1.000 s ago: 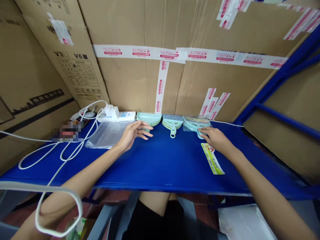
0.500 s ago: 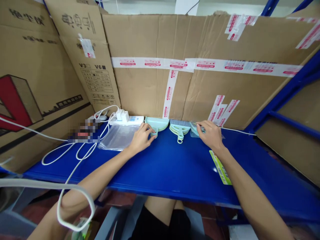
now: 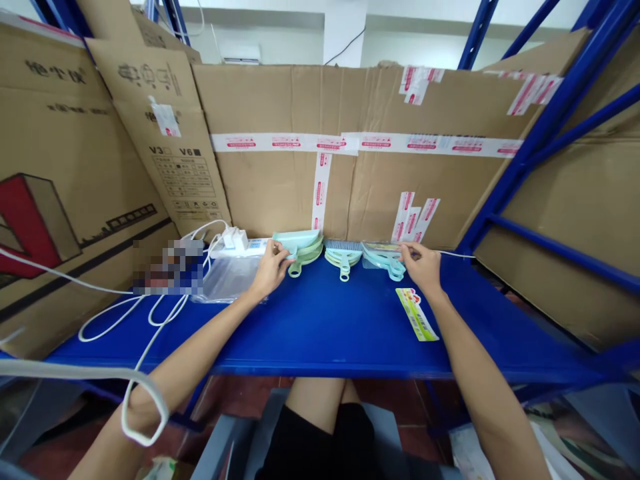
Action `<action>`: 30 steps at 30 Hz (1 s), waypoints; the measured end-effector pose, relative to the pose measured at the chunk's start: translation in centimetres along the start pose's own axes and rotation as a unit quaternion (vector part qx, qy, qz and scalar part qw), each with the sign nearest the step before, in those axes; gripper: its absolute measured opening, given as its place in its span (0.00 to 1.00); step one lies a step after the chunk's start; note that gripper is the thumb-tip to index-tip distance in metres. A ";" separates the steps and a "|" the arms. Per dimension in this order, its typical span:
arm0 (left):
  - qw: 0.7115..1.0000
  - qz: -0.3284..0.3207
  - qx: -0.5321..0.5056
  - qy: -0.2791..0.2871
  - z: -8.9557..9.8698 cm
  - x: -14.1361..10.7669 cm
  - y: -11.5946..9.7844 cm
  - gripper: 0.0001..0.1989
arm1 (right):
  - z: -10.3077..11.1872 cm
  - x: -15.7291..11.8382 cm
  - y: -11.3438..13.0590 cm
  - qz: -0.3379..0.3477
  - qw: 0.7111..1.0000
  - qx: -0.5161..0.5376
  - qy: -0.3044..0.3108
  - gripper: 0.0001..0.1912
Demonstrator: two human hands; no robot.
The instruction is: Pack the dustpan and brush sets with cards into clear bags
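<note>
My left hand [image 3: 270,269] pinches the edge of a light blue dustpan [image 3: 299,239], which is tilted over a green stack of dustpans [image 3: 311,252]. My right hand [image 3: 421,265] is closed at the edge of a clear plastic bag with a light blue dustpan-shaped item [image 3: 389,265] inside or under it. Between my hands, several small brushes [image 3: 344,255] lie stacked, grey bristles toward the cardboard and handle rings toward me. A yellow-green label card [image 3: 417,315] lies on the blue table in front of my right hand.
Clear plastic bags [image 3: 225,279] lie beside my left wrist. A white power strip [image 3: 260,247] with plugs and looping white cables [image 3: 115,325] is at the left. Cardboard walls [image 3: 280,187] and a blue metal frame [image 3: 505,187] surround the blue table [image 3: 330,333].
The view has shifted. My left hand has lifted the top dustpan off its stack and tilted it. My right hand has closed at the bag's edge, and the label card is now fully visible.
</note>
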State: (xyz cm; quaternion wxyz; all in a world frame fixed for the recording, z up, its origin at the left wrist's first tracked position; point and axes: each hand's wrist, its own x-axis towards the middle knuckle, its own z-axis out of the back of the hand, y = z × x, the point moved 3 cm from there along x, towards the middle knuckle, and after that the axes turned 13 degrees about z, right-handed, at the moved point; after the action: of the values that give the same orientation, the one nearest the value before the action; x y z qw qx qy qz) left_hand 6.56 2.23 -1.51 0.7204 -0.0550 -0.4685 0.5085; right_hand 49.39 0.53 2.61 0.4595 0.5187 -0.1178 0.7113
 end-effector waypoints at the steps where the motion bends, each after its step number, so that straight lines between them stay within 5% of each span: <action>1: 1.000 -0.003 -0.012 -0.018 0.8 -0.1 -1.0 0.15 | -0.1 -0.1 -0.2 -0.003 1.000 0.002 0.000 0.20; 6: 0.995 -0.070 -0.029 -0.060 3.3 -5.6 -8.5 0.07 | -0.3 -0.2 -0.6 -0.011 1.000 0.011 -0.006 0.21; 12: 0.987 -0.154 -0.045 0.025 -1.8 -16.9 -15.3 0.08 | 0.4 -0.2 -0.4 -0.009 1.000 0.016 -0.024 0.21; 16: 0.989 -0.131 -0.045 0.056 -5.5 -18.5 -16.2 0.11 | 0.4 -0.3 -0.4 0.000 1.000 0.025 -0.013 0.20; 19: 0.989 -0.120 -0.047 0.074 -6.3 -17.4 -16.8 0.11 | 0.2 -0.4 -0.4 0.008 1.000 0.029 -0.009 0.20; 24: 0.986 -0.112 -0.098 0.075 -3.9 -15.9 -18.7 0.11 | 0.1 -0.4 -0.5 0.016 1.000 0.017 0.001 0.19; 30: 0.993 -0.079 -0.060 0.069 2.8 -18.0 -16.9 0.12 | -0.9 -0.2 0.9 0.097 0.988 0.026 0.115 0.14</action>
State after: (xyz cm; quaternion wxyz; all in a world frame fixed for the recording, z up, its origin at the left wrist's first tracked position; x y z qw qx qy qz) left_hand 15.23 -21.05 -1.70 0.7845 -0.0959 -0.4498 0.4159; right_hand 48.18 0.53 2.34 0.3853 0.4313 -0.0955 0.8102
